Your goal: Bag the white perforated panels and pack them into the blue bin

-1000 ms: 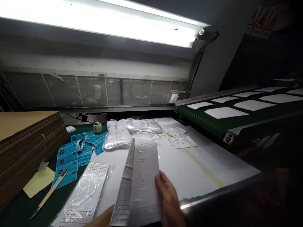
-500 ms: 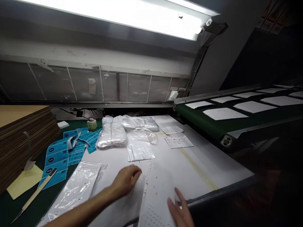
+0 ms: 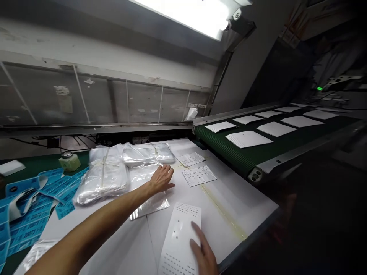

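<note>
My left hand (image 3: 162, 178) reaches forward over a flat clear plastic bag (image 3: 150, 206) in the middle of the bench. Its fingers are slightly bent and apart, and nothing shows in them; whether the fingertips touch the bag I cannot tell. Close to me lies a long white panel (image 3: 179, 238) with rows of slots and a few round holes. My right hand (image 3: 204, 250) is at its right edge, thumb and finger apart and overlapping the panel. Behind the left hand are a tied bundle of clear bags (image 3: 103, 175) and another bundle (image 3: 147, 153).
Two small printed cards (image 3: 199, 175) lie right of the bags. A green conveyor belt (image 3: 243, 158) carrying several white pieces runs at the right. Blue label strips (image 3: 25, 225), a small jar (image 3: 69, 161) and a white block (image 3: 12, 168) are at the left.
My left hand has moved forward from beside the panel to over the clear bag. The panel now lies flatter under my right hand. The view has turned rightward.
</note>
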Tool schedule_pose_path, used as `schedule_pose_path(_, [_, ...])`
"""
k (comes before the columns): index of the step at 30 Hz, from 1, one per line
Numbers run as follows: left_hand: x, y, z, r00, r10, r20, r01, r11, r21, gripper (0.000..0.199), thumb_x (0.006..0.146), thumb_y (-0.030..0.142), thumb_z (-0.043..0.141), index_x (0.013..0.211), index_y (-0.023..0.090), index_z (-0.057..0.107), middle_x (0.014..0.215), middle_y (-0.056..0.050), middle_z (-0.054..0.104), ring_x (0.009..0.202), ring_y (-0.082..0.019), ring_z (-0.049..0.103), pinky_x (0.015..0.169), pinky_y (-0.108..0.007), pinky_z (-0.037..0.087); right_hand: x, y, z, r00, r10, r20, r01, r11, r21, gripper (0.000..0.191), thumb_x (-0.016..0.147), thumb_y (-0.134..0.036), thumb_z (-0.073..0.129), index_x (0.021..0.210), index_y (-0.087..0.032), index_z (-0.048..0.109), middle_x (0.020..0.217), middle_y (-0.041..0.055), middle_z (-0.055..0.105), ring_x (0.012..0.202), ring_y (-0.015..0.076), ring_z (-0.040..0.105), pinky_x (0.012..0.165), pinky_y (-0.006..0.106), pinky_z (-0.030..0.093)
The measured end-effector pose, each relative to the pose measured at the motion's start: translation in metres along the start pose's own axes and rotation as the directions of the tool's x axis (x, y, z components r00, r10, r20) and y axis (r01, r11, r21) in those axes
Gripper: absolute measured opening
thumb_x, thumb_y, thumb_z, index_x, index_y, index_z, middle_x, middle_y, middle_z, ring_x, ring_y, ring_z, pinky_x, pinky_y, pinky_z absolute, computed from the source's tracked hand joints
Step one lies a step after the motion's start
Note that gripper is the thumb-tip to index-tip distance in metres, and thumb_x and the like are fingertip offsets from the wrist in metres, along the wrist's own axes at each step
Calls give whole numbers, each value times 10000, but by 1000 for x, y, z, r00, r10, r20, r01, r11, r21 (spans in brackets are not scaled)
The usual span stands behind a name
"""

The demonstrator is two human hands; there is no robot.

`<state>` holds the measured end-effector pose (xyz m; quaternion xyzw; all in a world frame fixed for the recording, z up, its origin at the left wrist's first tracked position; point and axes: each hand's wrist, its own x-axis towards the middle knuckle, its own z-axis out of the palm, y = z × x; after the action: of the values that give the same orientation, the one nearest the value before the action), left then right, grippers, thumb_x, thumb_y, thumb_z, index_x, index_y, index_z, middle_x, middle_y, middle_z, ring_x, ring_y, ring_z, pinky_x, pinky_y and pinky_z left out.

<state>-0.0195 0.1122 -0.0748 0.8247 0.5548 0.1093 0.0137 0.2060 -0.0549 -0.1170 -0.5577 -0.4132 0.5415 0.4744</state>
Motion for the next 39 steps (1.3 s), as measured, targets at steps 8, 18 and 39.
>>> schedule_pose_path(8, [41, -24, -31, 940, 187, 287, -192, 981, -9, 355, 759, 144, 533, 1104, 207, 589, 1092, -49, 626, 1079, -222, 515, 1005, -444, 288, -5, -1, -1, 995, 97, 25, -98, 994, 55, 578, 648, -567, 652, 1090, -195, 647, 1116, 84, 656, 963, 307, 616, 758, 370, 519])
schedule_pose_path(18, [-54, -35, -90, 995, 104, 12, -104, 994, 22, 219, 881, 137, 384, 959, 188, 582, 833, -63, 568, 745, -191, 508, 812, -388, 402, -8, -11, -12, 992, 127, 3, -127, 990, 67, 532, 635, -553, 656, 1036, -204, 668, 1095, 81, 660, 973, 326, 600, 748, 375, 506])
schedule_pose_path(39, [-164, 26, -59, 906, -366, -215, 141, 737, -661, 173, 862, 318, 519, 810, 197, 631, 788, -27, 638, 743, -162, 584, 701, -280, 455, 6, -51, 132, 899, -229, 373, 342, 899, -273, 305, 810, -514, 518, 925, -275, 668, 929, 32, 595, 870, 209, 581, 760, 306, 458])
